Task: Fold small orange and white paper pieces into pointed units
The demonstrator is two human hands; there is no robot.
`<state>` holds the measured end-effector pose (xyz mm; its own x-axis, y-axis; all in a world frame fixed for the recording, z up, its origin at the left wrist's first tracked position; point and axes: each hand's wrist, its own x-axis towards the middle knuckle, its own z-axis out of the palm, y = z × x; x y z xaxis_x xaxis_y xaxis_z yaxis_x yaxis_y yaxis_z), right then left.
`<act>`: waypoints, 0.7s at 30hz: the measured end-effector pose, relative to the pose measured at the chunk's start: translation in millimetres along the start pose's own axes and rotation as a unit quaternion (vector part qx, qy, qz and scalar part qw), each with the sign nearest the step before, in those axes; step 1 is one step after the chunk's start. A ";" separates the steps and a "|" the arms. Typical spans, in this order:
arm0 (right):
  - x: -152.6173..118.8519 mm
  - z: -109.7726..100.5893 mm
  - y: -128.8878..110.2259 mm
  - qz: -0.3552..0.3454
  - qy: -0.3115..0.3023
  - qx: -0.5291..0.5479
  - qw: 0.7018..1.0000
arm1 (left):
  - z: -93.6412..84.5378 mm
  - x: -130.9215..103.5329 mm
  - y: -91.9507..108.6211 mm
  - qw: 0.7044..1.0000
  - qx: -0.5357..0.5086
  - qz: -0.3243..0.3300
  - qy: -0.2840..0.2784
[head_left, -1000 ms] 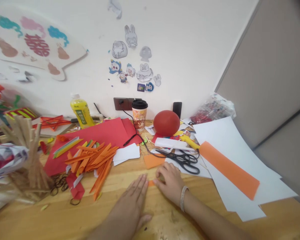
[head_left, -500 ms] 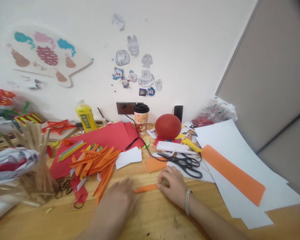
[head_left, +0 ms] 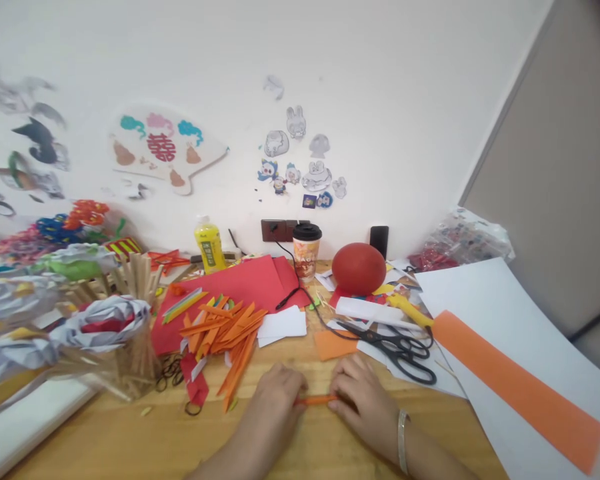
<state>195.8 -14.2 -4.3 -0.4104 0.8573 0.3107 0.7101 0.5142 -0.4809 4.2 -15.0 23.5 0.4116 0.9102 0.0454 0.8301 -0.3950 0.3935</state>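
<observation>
A narrow orange paper strip (head_left: pixel 317 400) lies low over the wooden table, stretched between my two hands. My left hand (head_left: pixel 277 397) has its fingers closed on the strip's left end. At the right end, my right hand (head_left: pixel 357 393), with a silvery bracelet on the wrist, pinches the strip between thumb and fingers. The ends themselves are hidden under the fingers. Left of my hands lies a heap of folded orange paper strips (head_left: pixel 230 327). Black-handled scissors (head_left: pixel 393 343) rest just beyond my right hand, near a small orange paper piece (head_left: pixel 334 345).
White cards (head_left: pixel 283 323) and red paper (head_left: pixel 250 280) lie behind the heap. Farther back stand a yellow drink bottle (head_left: pixel 209 247), a lidded cup (head_left: pixel 307 253) and a red balloon (head_left: pixel 359 268). A wide orange strip (head_left: pixel 520 390) lies on white sheets (head_left: pixel 485 300) at right. Wooden sticks (head_left: pixel 137 283) stand left.
My left hand has moved right and closed on the strip's left end; before, it lay apart from it. The view has shifted left, so things appear farther right.
</observation>
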 end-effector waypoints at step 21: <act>5.1 -2.3 18.5 0.007 0.009 -0.104 0.994 | -72.1 13.1 -83.8 0.887 0.358 -0.115 0.267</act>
<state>208.2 -0.3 -9.8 -0.3903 0.8627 0.3215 0.8196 0.4846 -0.3055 -87.2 39.0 57.3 0.1214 0.8304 0.5438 0.9741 0.0056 -0.2261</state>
